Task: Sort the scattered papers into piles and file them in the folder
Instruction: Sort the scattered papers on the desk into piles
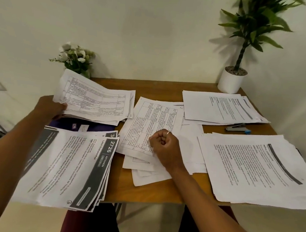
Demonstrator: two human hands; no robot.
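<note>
Judged the step as sorting, with filing not yet begun. Saw a stack [98,100] of grid sheets tilted up above the bench [142,187] in the left hand [49,106], gripped at its left edge: thumb on top, fingers below and hidden. Saw the right hand [164,144] resting on the middle heap [143,178], fingers [162,136] curled, thumb against forefinger near the front corner of the top sheet [148,122]. Took this for a pinch, though not with certainty. Found the folder [84,126], purple, lying flat under the stack and partly covered by the left pile [70,167]. Counted two more on the right: far pile [221,107] and near pile [254,169].

Expected next a lift of the top sheet, also a grid one, across to the stack. Would call for peeling one sheet only, without dragging those beneath.

Noted left pile and near pile both hanging over the front edge of the bench, easy to knock down with a forearm. Found little bare room: only a strip between heap and left pile, and the front middle. Noted stapler [238,128], pot [231,82] and flowers [76,57] toward the back, apart from that path.
</note>
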